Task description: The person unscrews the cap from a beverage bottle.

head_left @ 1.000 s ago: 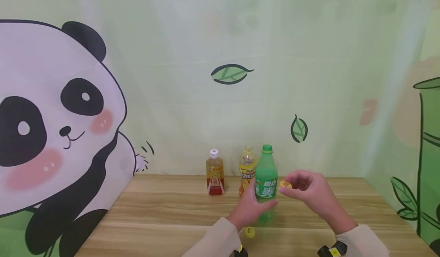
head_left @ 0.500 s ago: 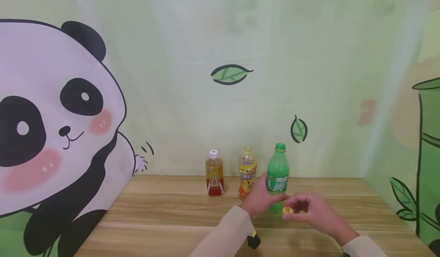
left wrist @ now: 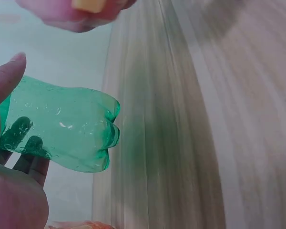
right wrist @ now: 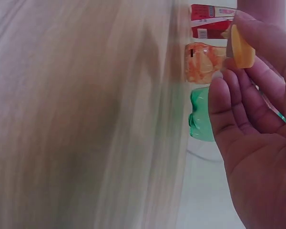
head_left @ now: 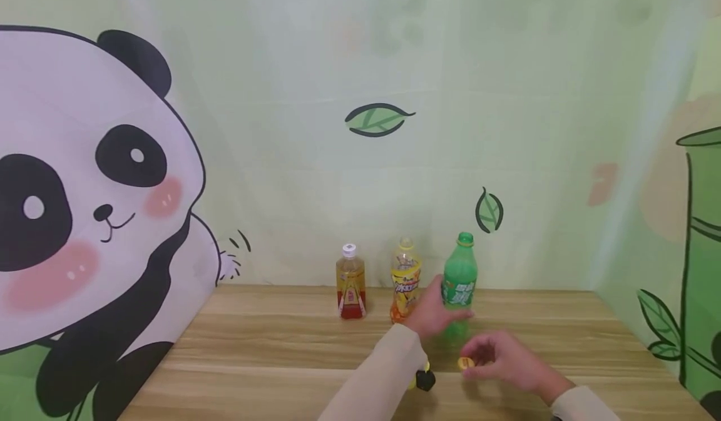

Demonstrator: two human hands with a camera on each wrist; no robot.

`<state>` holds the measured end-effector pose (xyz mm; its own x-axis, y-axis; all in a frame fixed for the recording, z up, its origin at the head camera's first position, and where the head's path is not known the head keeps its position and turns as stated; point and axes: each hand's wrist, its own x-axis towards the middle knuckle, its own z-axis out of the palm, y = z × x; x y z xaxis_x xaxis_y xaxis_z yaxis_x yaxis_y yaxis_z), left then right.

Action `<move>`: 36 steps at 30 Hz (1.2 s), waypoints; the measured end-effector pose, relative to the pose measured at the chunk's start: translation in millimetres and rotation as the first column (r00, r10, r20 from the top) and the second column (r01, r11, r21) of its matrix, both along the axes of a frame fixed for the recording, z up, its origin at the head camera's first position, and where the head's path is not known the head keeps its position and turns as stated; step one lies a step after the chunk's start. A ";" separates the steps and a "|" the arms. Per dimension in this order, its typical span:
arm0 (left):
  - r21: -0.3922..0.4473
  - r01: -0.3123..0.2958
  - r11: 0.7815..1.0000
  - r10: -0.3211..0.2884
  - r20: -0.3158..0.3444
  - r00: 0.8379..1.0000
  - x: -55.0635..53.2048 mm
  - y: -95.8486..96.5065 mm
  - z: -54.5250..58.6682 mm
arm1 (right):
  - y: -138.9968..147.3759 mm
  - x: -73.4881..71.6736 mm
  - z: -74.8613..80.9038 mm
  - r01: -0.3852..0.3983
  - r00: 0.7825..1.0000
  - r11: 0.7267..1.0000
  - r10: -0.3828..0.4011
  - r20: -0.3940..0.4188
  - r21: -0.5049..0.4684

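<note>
My left hand (head_left: 430, 311) grips a green plastic bottle (head_left: 460, 277) around its lower half, thumb in front and fingers behind. The bottle stands upright with no cap on its neck. Its lobed base shows in the left wrist view, close to the wooden table (left wrist: 162, 143); whether it touches I cannot tell. Between thumb and fingertips, my right hand (head_left: 504, 361) pinches a yellow-orange bottle cap (right wrist: 241, 47), in front of the green bottle and lower down. Left of the green bottle stands an orange-drink bottle (head_left: 405, 280), uncapped and partly hidden by my left hand.
A red-labelled bottle (head_left: 351, 289) with a white cap stands at the back left of the table. Behind the table hangs a backdrop (head_left: 281, 158) printed with a panda and leaves. A wrist camera (head_left: 425, 380) sits under my left sleeve.
My left hand has carried the green bottle to the right and farther back. My right hand has moved down toward the table, still pinching the cap. The other two bottles stay put.
</note>
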<state>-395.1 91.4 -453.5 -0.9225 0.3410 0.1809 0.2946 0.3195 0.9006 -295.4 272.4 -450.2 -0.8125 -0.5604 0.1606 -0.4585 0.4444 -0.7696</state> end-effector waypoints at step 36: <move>-0.099 -0.124 0.987 0.126 0.016 0.992 -8.8 13.0 -8.9 | -4.5 -1.8 -20.3 0.045 0.999 0.986 -0.041 -0.027 0.161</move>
